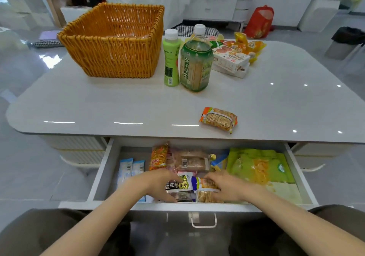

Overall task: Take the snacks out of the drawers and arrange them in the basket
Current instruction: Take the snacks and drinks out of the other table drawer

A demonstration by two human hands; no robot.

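A white drawer [102,168] stood pulled open beneath a glossy white surface [98,105], packed with snacks. Both hands reached into it: the left hand [158,184] gripped a dark snack packet [178,185] between thumb and fingers, and just beside it the right hand [227,186] curled round a yellow cracker packet [205,191]. The wicker basket [114,58] sat at the far left of the surface, beside two green bottles [171,58]. A noodle packet [218,119] lay near the front edge.

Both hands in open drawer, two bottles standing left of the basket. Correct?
No. In the head view the green bottle and the tea bottle stand right of the basket, not left. The left hand and right hand are in the open drawer.
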